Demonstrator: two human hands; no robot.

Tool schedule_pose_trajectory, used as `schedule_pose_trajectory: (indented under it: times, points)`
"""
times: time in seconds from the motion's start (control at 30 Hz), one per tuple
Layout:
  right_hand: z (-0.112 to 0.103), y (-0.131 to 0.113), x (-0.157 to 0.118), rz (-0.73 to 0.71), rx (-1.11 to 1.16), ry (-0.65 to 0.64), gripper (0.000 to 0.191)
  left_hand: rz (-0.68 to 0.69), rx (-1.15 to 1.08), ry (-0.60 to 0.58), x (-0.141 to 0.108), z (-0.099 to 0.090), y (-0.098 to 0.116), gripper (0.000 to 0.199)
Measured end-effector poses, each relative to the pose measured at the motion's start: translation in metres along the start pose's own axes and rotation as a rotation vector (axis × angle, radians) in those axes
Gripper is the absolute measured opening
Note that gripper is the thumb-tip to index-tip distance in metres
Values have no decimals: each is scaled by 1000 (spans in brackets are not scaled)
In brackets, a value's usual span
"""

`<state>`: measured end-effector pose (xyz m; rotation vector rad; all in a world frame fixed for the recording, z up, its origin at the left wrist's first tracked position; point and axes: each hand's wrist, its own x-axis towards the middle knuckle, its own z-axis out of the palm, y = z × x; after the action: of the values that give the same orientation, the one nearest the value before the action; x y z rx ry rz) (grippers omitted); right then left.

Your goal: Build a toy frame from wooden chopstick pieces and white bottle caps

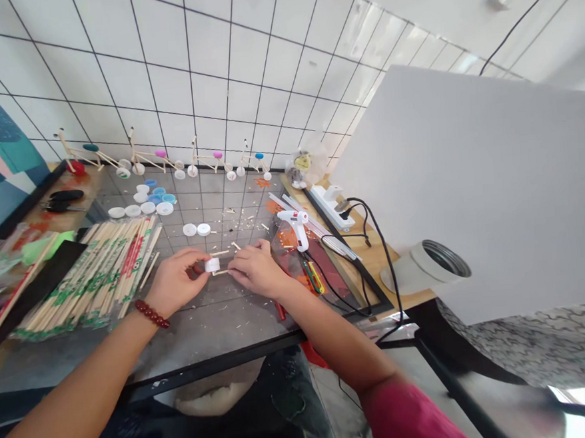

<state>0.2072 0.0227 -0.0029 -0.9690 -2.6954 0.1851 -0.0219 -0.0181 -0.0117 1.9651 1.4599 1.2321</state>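
Left hand: this (179,280) is pinching a small white cap (212,265) between thumb and fingertips, with a dark red bead bracelet (151,314) on the wrist
Right hand: closed up, fingertips gripping a short wooden stick (221,272), palm turned down (256,268)
Cap and stick: between the two hands, just above the desk (205,332); the stick's end is right by the cap's lower edge, can't tell from here if they're actually touching
Spare caps: two white ones (204,230) sit side by side just beyond the left hand, and there's a bunch of white and blue caps (164,208) further back
Chopsticks: big pile in printed wrappers (96,269), off to the left of the left hand
Glue gun: white one (299,232) past the right hand, clear glue sticks (323,229) lying next to it
Cutter: yellow and green (316,277), near the right forearm
Power strip: white (332,208), with a black plug in it, over at the right side
Finished-looking bits: four little stick models with cap wheels (218,155) lined up by the tiled wall (210,51)
Mess: tiny wood scraps all over the desk, honestly everywhere
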Motion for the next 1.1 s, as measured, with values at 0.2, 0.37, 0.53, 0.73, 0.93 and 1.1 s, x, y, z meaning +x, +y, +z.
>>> schedule_pose_trajectory:
  times: [0.2, 0.37, 0.53, 0.73, 0.93, 1.1]
  points:
    - [2, 1, 0, -20, 21, 15, 20, 17, 7, 0, -1, 0, -1, 23]
    - [1, 0, -2, -3, 78, 16, 18, -2, 1, -13, -1, 0, -3, 23]
    - [-4, 0, -4, 66, 152, 106, 22, -11, 0, -12, 0, 0, -2, 23]
    - [-6, 6, -4, 156, 132, 219, 24, -22, 4, -10, 0, 0, -4, 24]
    - [-2, 9, -4, 177, 132, 237, 24, -20, 8, -13, 0, -1, -3, 24]
    - [-1, 6, -3, 148, 128, 198, 24, -9, 6, -14, 0, -1, -4, 23]
